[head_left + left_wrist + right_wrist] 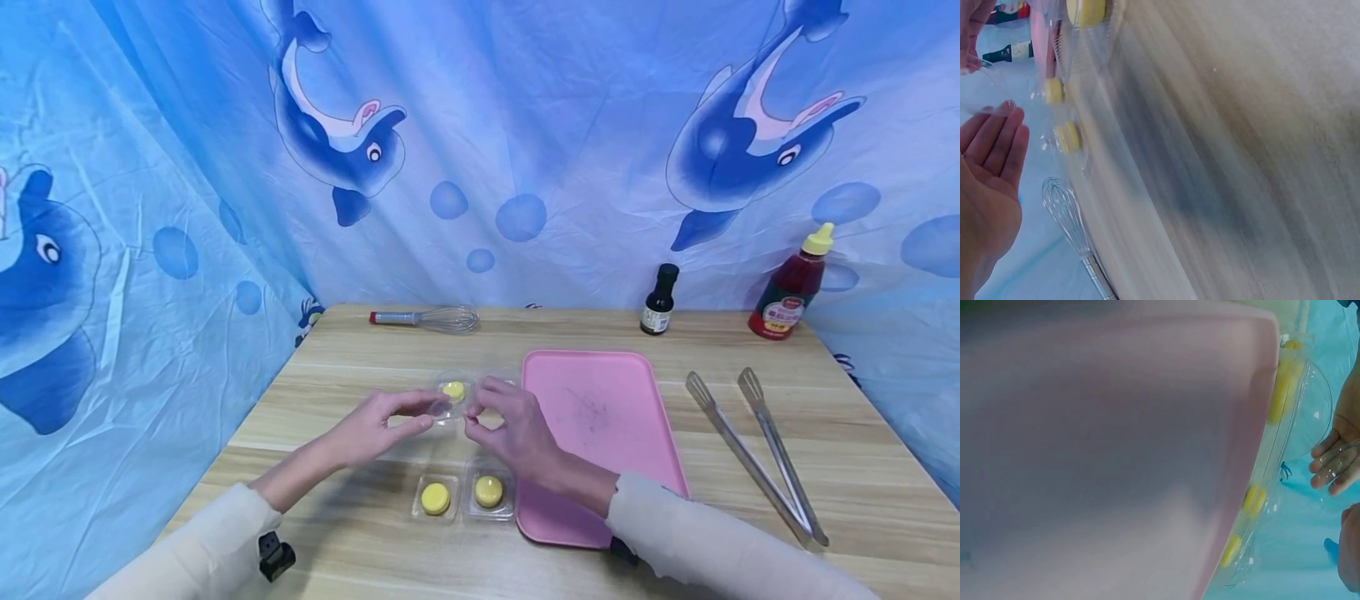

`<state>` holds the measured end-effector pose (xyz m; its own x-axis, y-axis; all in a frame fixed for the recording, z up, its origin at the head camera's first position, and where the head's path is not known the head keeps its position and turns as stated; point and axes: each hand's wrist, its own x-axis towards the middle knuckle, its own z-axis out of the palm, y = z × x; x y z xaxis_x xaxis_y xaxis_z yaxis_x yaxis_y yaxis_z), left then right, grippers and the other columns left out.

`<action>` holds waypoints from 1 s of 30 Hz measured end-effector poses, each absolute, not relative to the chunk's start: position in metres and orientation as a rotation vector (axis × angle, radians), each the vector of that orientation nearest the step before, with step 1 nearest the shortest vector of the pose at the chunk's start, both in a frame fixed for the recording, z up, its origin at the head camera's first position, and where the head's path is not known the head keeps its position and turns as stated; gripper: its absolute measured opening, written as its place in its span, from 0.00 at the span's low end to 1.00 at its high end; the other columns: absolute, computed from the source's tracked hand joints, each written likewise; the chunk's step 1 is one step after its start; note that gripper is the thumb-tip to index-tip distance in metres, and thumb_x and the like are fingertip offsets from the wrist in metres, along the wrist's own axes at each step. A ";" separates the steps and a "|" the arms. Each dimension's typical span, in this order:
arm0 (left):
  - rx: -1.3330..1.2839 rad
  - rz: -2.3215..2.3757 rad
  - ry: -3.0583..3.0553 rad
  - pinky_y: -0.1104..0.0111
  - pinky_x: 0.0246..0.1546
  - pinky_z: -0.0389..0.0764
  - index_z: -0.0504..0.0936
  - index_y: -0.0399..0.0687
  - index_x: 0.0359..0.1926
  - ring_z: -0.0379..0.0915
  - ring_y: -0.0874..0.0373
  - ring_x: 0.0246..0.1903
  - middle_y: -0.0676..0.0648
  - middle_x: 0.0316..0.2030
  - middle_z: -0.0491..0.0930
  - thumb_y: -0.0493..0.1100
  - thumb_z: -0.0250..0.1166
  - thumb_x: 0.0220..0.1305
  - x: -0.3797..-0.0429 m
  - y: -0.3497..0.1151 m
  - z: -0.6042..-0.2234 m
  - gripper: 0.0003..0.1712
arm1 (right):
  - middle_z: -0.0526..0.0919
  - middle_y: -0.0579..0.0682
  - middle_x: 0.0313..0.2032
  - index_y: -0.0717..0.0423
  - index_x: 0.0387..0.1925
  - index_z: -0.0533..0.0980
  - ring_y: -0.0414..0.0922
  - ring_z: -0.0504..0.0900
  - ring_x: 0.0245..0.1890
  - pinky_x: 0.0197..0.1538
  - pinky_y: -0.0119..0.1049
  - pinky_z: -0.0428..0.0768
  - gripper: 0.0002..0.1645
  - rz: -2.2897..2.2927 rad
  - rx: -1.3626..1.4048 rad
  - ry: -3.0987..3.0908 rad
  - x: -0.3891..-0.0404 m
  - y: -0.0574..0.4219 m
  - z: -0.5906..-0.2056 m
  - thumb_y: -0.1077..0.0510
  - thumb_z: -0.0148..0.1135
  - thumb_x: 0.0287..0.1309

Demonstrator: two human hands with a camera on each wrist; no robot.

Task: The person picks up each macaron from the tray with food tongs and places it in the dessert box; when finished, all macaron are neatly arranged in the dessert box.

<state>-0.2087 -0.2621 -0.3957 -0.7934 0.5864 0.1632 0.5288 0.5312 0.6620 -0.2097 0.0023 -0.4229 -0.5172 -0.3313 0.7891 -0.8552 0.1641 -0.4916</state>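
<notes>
My right hand (513,425) pinches the rim of a clear plastic lid (988,90) between thumb and fingertips. Facing it, my left hand (393,425) has straight fingers, their tips touching the lid in the left wrist view. Below, yellow macarons sit in small clear plastic boxes. A front-left macaron (435,498) and a front-right macaron (488,492) are nearest me; the right one appears covered by a clear dome. A back-left macaron (453,390) shows beyond the lid. My right hand mostly hides the back-right box (497,379).
A pink tray (600,417) lies right of the boxes, under my right forearm. Metal tongs (765,458) lie farther right. Along the back are a whisk (427,318), a small dark bottle (659,302) and a red sauce bottle (791,287), before a blue dolphin-print curtain (525,125).
</notes>
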 end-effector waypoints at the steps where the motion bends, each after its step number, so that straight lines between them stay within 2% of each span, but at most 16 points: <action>1: 0.968 1.125 2.659 0.55 0.65 0.81 0.79 0.46 0.71 0.80 0.54 0.63 0.51 0.66 0.82 0.50 0.61 0.81 -0.209 -0.262 -0.395 0.25 | 0.81 0.43 0.31 0.53 0.28 0.80 0.39 0.84 0.34 0.42 0.25 0.84 0.16 1.329 1.131 -1.930 -0.210 0.003 -0.423 0.76 0.71 0.46; 4: 0.951 1.151 2.625 0.54 0.66 0.79 0.79 0.46 0.71 0.79 0.54 0.63 0.50 0.66 0.81 0.50 0.65 0.78 -0.209 -0.262 -0.394 0.27 | 0.81 0.42 0.32 0.52 0.28 0.80 0.38 0.83 0.34 0.41 0.27 0.86 0.16 1.301 1.160 -1.910 -0.209 0.005 -0.424 0.76 0.71 0.48; 7: 0.941 1.172 2.627 0.53 0.66 0.79 0.79 0.46 0.71 0.80 0.54 0.61 0.51 0.65 0.82 0.50 0.69 0.74 -0.209 -0.261 -0.394 0.29 | 0.82 0.43 0.33 0.53 0.31 0.81 0.38 0.84 0.36 0.41 0.34 0.89 0.16 1.299 1.183 -1.903 -0.209 0.007 -0.425 0.76 0.72 0.50; 11: 0.930 1.149 2.698 0.48 0.67 0.77 0.80 0.46 0.70 0.80 0.55 0.61 0.51 0.63 0.84 0.53 0.75 0.68 -0.209 -0.262 -0.392 0.34 | 0.86 0.46 0.43 0.56 0.40 0.84 0.43 0.87 0.47 0.53 0.37 0.88 0.15 1.305 1.205 -1.968 -0.209 0.010 -0.427 0.72 0.76 0.53; 15: 1.006 1.080 2.808 0.43 0.67 0.77 0.81 0.46 0.69 0.81 0.54 0.60 0.51 0.63 0.84 0.54 0.78 0.64 -0.208 -0.263 -0.390 0.36 | 0.85 0.49 0.56 0.58 0.55 0.83 0.48 0.84 0.59 0.66 0.39 0.81 0.26 1.297 1.215 -2.108 -0.208 0.014 -0.426 0.63 0.82 0.54; 19: 1.145 1.018 2.876 0.48 0.64 0.81 0.82 0.45 0.67 0.82 0.56 0.58 0.53 0.62 0.84 0.50 0.82 0.59 -0.210 -0.266 -0.392 0.37 | 0.80 0.53 0.66 0.58 0.66 0.77 0.50 0.78 0.68 0.71 0.44 0.76 0.39 1.300 1.209 -2.274 -0.206 0.016 -0.426 0.56 0.83 0.55; 22: 1.269 0.965 2.908 0.50 0.61 0.83 0.81 0.44 0.67 0.83 0.55 0.57 0.52 0.62 0.84 0.49 0.83 0.57 -0.210 -0.267 -0.394 0.39 | 0.76 0.54 0.71 0.59 0.70 0.74 0.52 0.73 0.73 0.74 0.48 0.72 0.42 1.329 1.190 -2.388 -0.204 0.015 -0.426 0.53 0.82 0.57; 30: 1.514 0.775 2.909 0.50 0.61 0.83 0.80 0.43 0.67 0.82 0.51 0.60 0.50 0.62 0.84 0.59 0.81 0.58 -0.203 -0.270 -0.400 0.42 | 0.77 0.52 0.71 0.56 0.72 0.74 0.50 0.74 0.72 0.73 0.51 0.74 0.45 1.381 1.129 -2.560 -0.190 0.013 -0.426 0.51 0.82 0.56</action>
